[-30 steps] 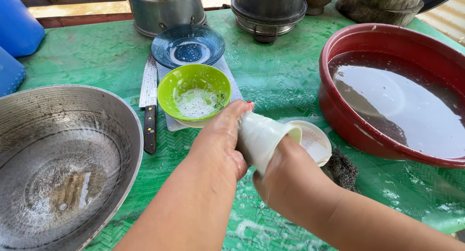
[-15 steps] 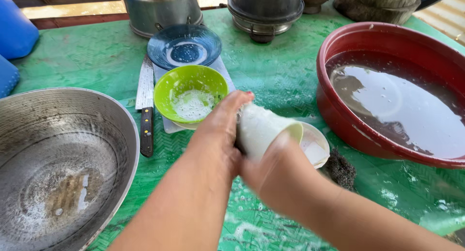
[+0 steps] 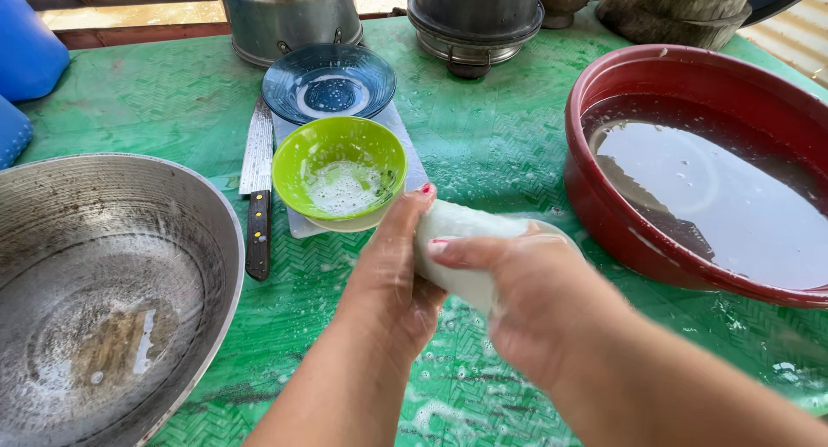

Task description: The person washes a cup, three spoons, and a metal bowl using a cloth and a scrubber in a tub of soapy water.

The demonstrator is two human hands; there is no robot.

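A white cup (image 3: 455, 244) lies on its side between both hands, above the wet green table cover (image 3: 500, 128). My left hand (image 3: 392, 270) grips the cup's base end, thumb stretched along its top. Over the cup's mouth end wraps my right hand (image 3: 526, 296), fingers spread across the side and hiding the rim. Both hands and the cup are soapy. Whether the right hand holds a sponge against the cup cannot be seen.
A lime green bowl (image 3: 339, 168) with suds sits on a board beside a knife (image 3: 256, 188). A blue plate (image 3: 329, 81) lies behind it. A large metal wok (image 3: 103, 283) fills the left. A red basin (image 3: 690, 167) of water stands right. Metal pots (image 3: 289, 16) line the back.
My right hand has moved from below the cup's mouth up over its side, covering the rim, the small white dish and the dark scrubber behind it. The cup sits slightly lower.
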